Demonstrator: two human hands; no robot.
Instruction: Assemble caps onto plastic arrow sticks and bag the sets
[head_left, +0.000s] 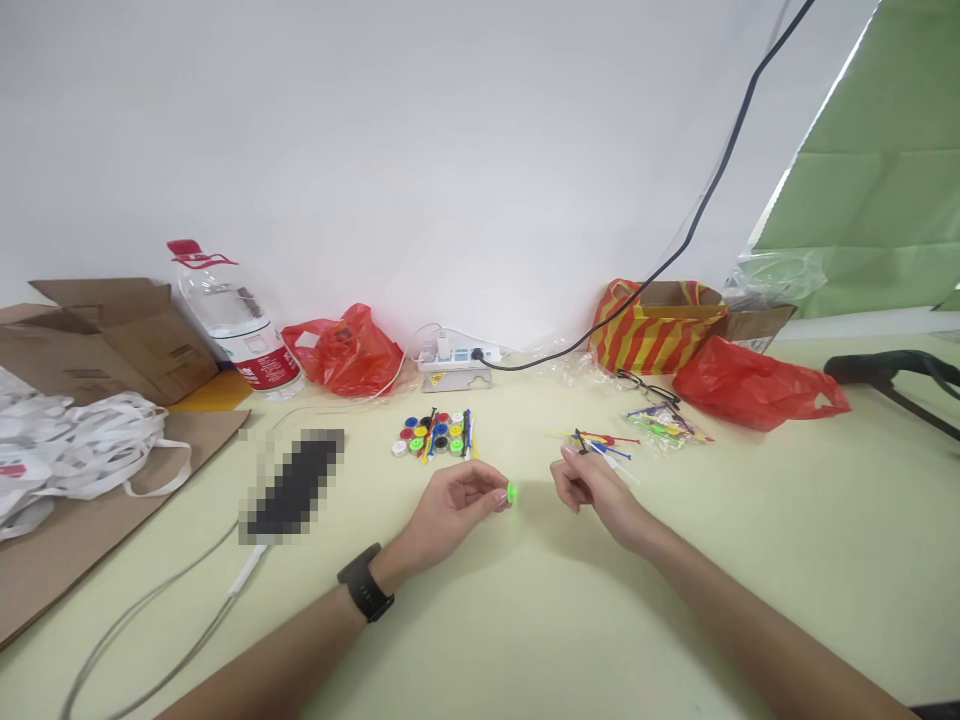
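Observation:
My left hand (pixel 459 508), with a black band at the wrist, pinches a small bright green wheel-like piece (pixel 512 493) between thumb and fingertips, just over the table. To its right, my right hand (pixel 596 490) is closed, thumb against the index finger. A thin black stick (pixel 580 439) juts up at its thumb tip and seems held there; most of it is hidden. Several loose plastic sticks (pixel 619 440) in yellow, red, blue and white lie just behind that hand. Beyond my left hand sit rows of small coloured discs (pixel 415 432), with bundled sticks (pixel 468 432) laid on and beside them.
A clear packet of coloured parts (pixel 667 425) lies at right, near eyeglasses (pixel 649 388) and a red bag (pixel 757 385). Along the wall stand a power strip (pixel 459 353), a large bottle (pixel 244 330) and a cardboard box (pixel 112 335). A blurred dark object (pixel 294 487) and cable lie left.

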